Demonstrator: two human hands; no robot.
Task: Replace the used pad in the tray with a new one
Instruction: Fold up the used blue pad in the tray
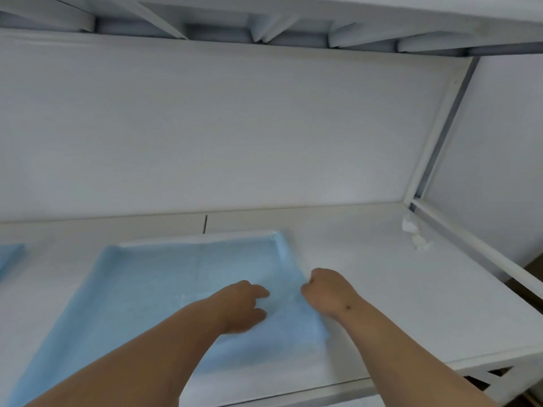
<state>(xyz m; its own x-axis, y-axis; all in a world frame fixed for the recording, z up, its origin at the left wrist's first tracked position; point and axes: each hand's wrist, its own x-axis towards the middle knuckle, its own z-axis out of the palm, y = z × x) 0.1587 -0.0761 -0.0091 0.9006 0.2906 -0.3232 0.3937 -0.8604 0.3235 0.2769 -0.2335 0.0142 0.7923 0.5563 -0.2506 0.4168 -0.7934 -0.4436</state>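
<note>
A light blue pad [164, 283] lies spread in a shallow white tray [202, 237] on the white shelf. Its edges turn up along the tray's far and right walls. My left hand [241, 306] rests on the pad near its right part, fingers loosely bent and touching the surface. My right hand [326, 292] is at the pad's right edge with its fingers curled; it seems to pinch that edge, though the fingertips are hidden.
Another blue pad [8, 255] shows at the far left edge. Crumpled white paper bits [415, 235] lie in the shelf's back right corner. A white back panel [235, 127] and a frame post [435, 136] close off the shelf.
</note>
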